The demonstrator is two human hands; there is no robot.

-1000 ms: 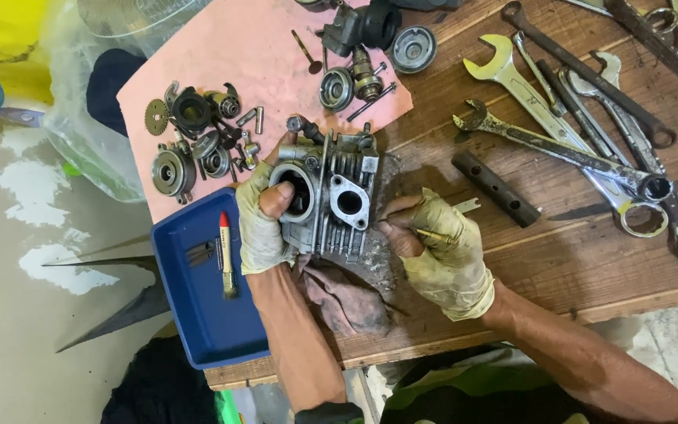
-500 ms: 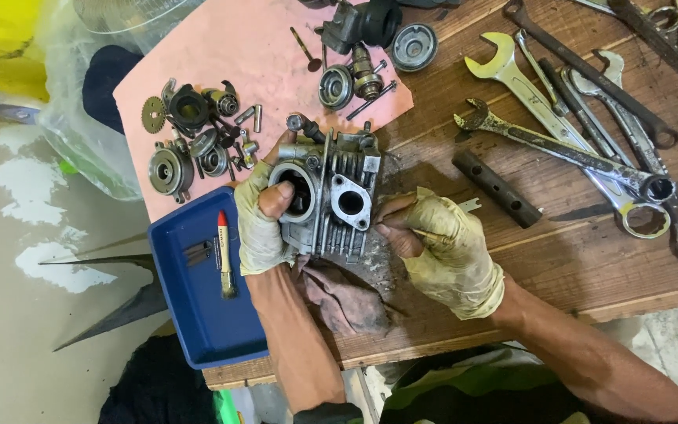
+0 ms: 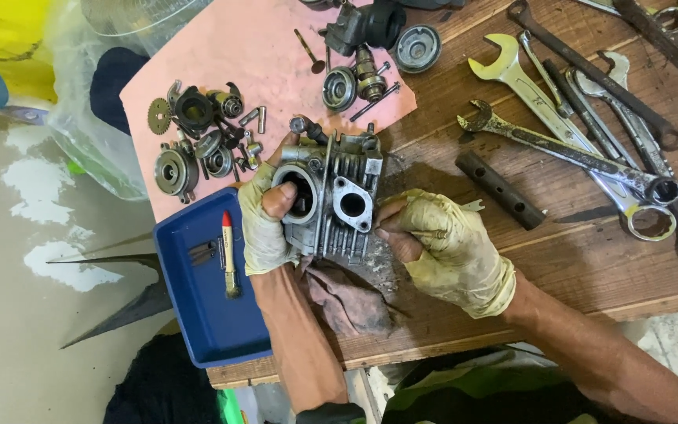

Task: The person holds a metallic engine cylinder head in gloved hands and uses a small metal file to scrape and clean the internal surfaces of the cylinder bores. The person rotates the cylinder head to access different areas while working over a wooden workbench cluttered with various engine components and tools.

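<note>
Left hand (image 3: 264,224) is gripping the finned metal cylinder head (image 3: 331,200), thumb poking into its big round bore, fingers wrapping round the far side. The head is sitting upright at the table (image 3: 512,259) front edge, half over the pink sheet (image 3: 229,55), lower end touching a dirty brown rag (image 3: 347,298).

Right hand (image 3: 445,247) is closing around a thin metal tool (image 3: 433,233), tip hidden behind the fingers, so can't tell exactly where it's touching; the hand is pressing up against the head's right side, just beside the diamond-shaped port flange. Both hands are wearing stained yellowish fingerless gloves.

Surroundings:
- Blue tray (image 3: 205,314) is lying left of the left wrist, overhanging the table edge, carrying a small brush with a red tip (image 3: 228,251).
- Small gears, bearings and bolts (image 3: 198,137) are lying clustered on the pink sheet, left of the head.
- More parts, a valve and a round cap (image 3: 418,49) are lying at the sheet's top right.
- Dark perforated tube (image 3: 500,188) is lying on the wood, near the right hand, not touching.
- Spanners (image 3: 582,133) are lying piled well to the right.
</note>
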